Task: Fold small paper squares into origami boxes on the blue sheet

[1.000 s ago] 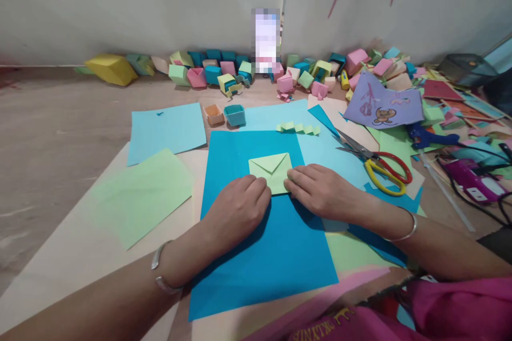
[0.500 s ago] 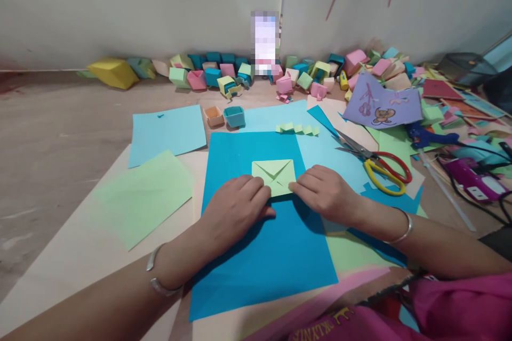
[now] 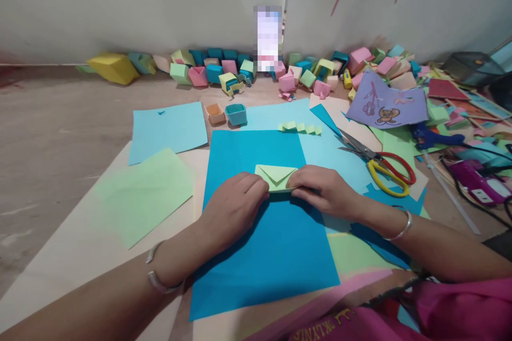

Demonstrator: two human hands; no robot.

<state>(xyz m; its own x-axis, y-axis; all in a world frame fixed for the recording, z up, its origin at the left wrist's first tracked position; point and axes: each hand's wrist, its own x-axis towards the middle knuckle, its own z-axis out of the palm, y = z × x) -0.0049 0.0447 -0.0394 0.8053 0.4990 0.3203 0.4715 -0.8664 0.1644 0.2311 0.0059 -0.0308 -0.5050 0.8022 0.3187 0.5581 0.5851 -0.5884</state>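
Observation:
Between my two hands is a small light green folded paper (image 3: 276, 175), with a triangular flap like an envelope on its upper face. My left hand (image 3: 240, 202) pinches its lower left corner, and my right hand (image 3: 316, 186) grips the lower right side. The near edge is bent up into a narrow strip. Under it lies a large blue sheet (image 3: 264, 256). Just beyond, a zigzag-folded light green strip (image 3: 300, 128) rests near the far edge of the blue sheet.
Scissors (image 3: 372, 162) with red and yellow handles lie to the right. A light blue sheet (image 3: 168, 130) and a green sheet (image 3: 148, 197) are at left. Small paper boxes (image 3: 236, 114) stand behind, and folded paper blocks (image 3: 214, 74) line the wall. A glue gun (image 3: 436, 136) sits at right.
The green paper's near edge has been folded upward, so less of its face shows. My right hand has shifted slightly inward over the paper's right side.

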